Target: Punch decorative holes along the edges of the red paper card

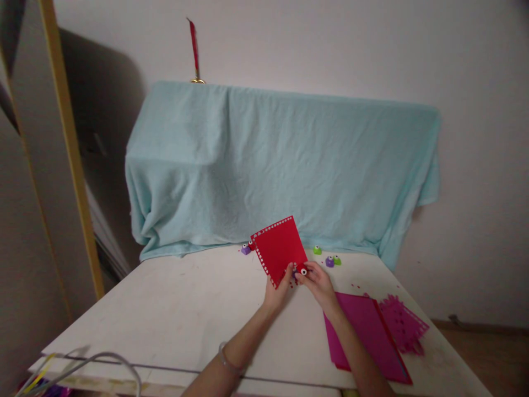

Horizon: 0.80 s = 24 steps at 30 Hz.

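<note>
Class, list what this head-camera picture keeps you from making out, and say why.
In the head view:
Left hand: most fingers hidden behind the red card.
Whatever lies under the blue cloth: covered by it.
Magenta sheet: partly hidden by the right forearm.
Grey cable: cut off by the bottom edge.
Red scraps: too small to tell their shapes.

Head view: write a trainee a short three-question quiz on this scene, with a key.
1. True or false: the right hand touches the red punch.
2. Where is the cut-out pink sheet? A) left of the magenta stack; B) right of the stack; C) on top of the red sheet.
3. Fill in: the towel is light ___.

Key: 1. True. 2. B. 3. Blue.
</note>
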Available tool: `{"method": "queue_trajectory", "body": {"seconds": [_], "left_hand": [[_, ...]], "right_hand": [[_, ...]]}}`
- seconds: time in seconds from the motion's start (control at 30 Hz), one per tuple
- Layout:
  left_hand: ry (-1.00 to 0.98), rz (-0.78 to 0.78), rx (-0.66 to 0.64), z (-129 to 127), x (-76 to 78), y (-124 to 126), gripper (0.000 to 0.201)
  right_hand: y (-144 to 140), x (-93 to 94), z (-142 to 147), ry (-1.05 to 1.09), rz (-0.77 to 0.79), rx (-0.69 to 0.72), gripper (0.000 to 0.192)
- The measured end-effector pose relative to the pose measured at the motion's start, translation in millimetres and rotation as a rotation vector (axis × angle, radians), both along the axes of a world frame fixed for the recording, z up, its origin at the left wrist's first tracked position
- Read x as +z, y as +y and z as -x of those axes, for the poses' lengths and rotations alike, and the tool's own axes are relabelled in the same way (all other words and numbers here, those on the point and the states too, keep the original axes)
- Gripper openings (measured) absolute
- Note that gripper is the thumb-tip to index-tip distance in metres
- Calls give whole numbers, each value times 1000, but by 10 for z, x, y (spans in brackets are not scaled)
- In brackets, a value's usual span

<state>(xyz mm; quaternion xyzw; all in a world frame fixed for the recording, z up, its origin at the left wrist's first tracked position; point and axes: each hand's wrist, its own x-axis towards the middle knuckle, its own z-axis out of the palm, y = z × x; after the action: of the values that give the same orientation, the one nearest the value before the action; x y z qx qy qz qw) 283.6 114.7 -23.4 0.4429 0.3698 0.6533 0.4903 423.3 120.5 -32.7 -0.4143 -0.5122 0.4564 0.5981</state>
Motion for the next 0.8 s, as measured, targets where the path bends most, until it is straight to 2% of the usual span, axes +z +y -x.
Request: {"method": "queue_trajectory", "body": {"seconds": [0.23,0.63,0.8], "left_hand": [[-9,19,10,-13,-20,14,45],[-7,26,-45,30,67,-37,43],[-16,29,-26,21,71,-39,45]], "right_hand": [[5,-29,-8,-3,15,10,45],[5,-14,-4,-11,33,-21,47],[-14,22,-4,-28,27,-33,48]]}}
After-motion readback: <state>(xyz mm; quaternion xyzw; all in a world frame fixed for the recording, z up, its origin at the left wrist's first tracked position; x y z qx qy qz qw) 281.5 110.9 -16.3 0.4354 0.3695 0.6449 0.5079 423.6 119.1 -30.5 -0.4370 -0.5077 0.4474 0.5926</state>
